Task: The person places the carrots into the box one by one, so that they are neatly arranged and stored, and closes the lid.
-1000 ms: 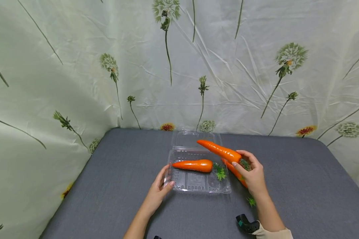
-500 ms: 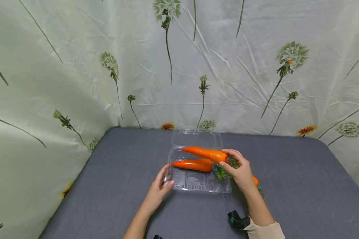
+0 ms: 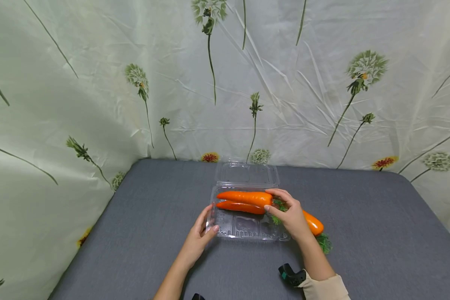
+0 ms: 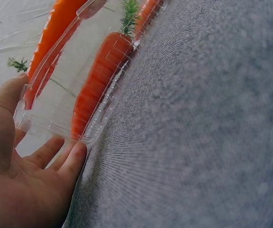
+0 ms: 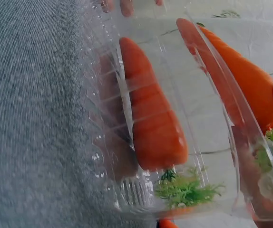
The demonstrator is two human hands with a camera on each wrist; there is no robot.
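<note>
A clear plastic clamshell box [image 3: 247,236] stands on the grey table with one orange carrot [image 3: 241,207] lying inside. My left hand [image 3: 198,241] grips the box's left end, thumb over the rim and fingers against the outer wall. Thumb and fingers of my right hand [image 3: 291,216] pinch the leafy end of another carrot [image 3: 246,197]. This carrot is over the open box, behind the first one and nearly parallel, tip pointing left. Seen through the plastic in the right wrist view, the lying carrot [image 5: 153,111] is below the level of the held carrot [image 5: 246,71].
A third carrot [image 3: 313,223] with green leaves [image 3: 324,243] lies on the table right of the box, partly behind my right forearm. The box's lid [image 3: 246,174] is folded back toward the patterned cloth backdrop [image 3: 303,104]. A black device [image 3: 292,275] sits at my right wrist.
My right hand has moved left and lower with its carrot, from the box's right side to over the inside. The left hand has stayed on the box.
</note>
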